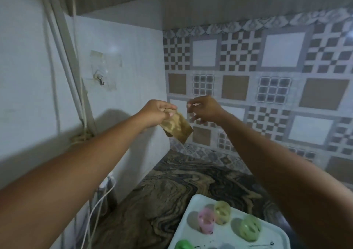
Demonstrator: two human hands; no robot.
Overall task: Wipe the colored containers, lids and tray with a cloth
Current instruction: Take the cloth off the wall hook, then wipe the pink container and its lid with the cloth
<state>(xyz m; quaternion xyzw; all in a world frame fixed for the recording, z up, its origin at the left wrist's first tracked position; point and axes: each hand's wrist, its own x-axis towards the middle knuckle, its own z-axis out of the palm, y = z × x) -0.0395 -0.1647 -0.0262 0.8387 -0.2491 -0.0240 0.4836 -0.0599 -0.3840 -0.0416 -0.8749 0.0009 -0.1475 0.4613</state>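
My left hand [155, 112] is raised in front of the wall corner and pinches the top of a folded yellowish-brown cloth [176, 126], which hangs below it. Just to the right, my right hand [203, 108] is held up with curled fingers, close to the cloth's upper edge but not plainly touching it. Down at the bottom, a white tray [191, 210] lies on the counter with small colored containers on it: a pink one [205, 221], a yellow one [222, 212], a pale green one [250, 227] and a bright green one [184, 245] at the frame's edge.
A dark marbled counter [172, 187] runs into the corner between a white wall and a patterned tile wall [267, 77]. A clear adhesive hook [101, 78] sticks to the white wall. White cables [95, 210] hang at the counter's left edge. A cabinet overhangs above.
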